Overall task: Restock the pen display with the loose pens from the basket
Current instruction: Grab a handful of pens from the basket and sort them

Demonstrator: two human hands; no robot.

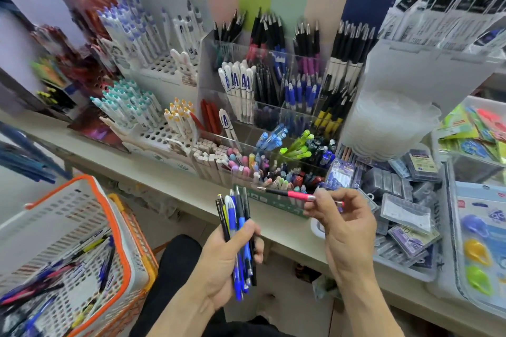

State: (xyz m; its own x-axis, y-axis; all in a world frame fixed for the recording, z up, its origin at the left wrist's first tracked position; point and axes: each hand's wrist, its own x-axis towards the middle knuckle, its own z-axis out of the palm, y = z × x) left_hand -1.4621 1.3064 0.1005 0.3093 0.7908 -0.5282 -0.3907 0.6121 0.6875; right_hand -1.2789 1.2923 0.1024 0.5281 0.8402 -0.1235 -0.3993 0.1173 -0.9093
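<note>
Two hands busy, left grip [227, 257] around pen bundle [238, 230], right grip [342, 224] pinching pink pen [297, 195], basket [82, 249] blurred.

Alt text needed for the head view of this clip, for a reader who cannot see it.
A person's left hand grips a bundle of pens while the right hand pinches a pink pen held level before a clear acrylic pen display on a shelf. An orange-rimmed basket with more loose pens sits at lower left.

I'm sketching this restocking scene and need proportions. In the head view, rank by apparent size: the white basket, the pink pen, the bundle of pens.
1. white basket, partly cut off and near the camera
2. bundle of pens in the left hand
3. pink pen in the right hand
</note>
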